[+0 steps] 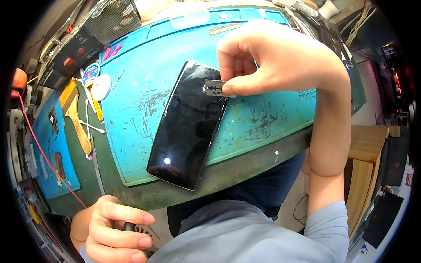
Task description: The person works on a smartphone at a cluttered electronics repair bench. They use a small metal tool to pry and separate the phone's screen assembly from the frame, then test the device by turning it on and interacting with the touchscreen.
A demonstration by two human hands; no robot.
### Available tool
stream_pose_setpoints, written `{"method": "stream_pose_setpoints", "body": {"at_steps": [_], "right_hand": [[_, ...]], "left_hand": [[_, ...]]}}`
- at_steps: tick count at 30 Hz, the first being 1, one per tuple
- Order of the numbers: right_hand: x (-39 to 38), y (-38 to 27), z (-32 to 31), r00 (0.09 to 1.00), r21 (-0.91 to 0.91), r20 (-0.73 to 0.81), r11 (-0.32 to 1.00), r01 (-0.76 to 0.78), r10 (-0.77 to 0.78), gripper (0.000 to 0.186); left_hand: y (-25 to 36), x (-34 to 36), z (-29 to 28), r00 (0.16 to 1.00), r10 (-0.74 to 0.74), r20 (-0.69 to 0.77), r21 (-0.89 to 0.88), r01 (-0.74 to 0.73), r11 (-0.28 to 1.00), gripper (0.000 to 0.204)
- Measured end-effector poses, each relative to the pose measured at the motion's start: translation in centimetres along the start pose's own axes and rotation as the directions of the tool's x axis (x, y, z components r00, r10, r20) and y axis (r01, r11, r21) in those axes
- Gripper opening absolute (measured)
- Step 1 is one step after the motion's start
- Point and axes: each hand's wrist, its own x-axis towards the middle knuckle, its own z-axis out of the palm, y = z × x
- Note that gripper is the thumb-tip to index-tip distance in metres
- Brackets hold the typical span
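A black smartphone (184, 127) lies screen up and slanted on the blue work mat, its lower end reaching over the mat's front edge. My right hand (267, 61) pinches a razor blade (214, 87) between thumb and fingers at the phone's upper right edge. The blade lies flat over the glass there; whether it touches the glass I cannot tell. At the lower left, before the bench edge, my left hand (116, 228) curls round a black rod-like thing (129, 226). Only its dark end shows between the fingers.
Left of the blue mat (127, 149) lie a wooden-handled brush (80, 120), cotton swabs (93, 126), a yellow-handled tool (96, 105) and round spools (101, 87). A clear tray (189, 18) stands at the back. A red cable (46, 153) runs down the left side.
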Motion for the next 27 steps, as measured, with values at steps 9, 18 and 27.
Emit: {"method": "stream_pose_setpoints", "body": {"at_steps": [9,18,27], "right_hand": [[0.1,-0.5,-0.2,0.997,0.056,0.026,0.996,-0.076,0.075,0.025],[-0.1,-1.0,-0.1,0.994,0.052,0.02,0.992,-0.113,0.112,0.023],[0.1,-1.1,-0.2,0.992,0.052,0.015,0.991,-0.124,0.123,0.021]], "left_hand": [[0.3,0.4,-0.5,0.999,-0.034,0.029,-0.04,0.035,0.999,0.046],[-3.3,-0.7,-0.6,0.956,0.292,-0.009,0.119,-0.289,0.95,0.007],[-3.2,-0.4,-0.2,0.948,0.312,-0.056,0.136,-0.302,0.943,0.005]]}}
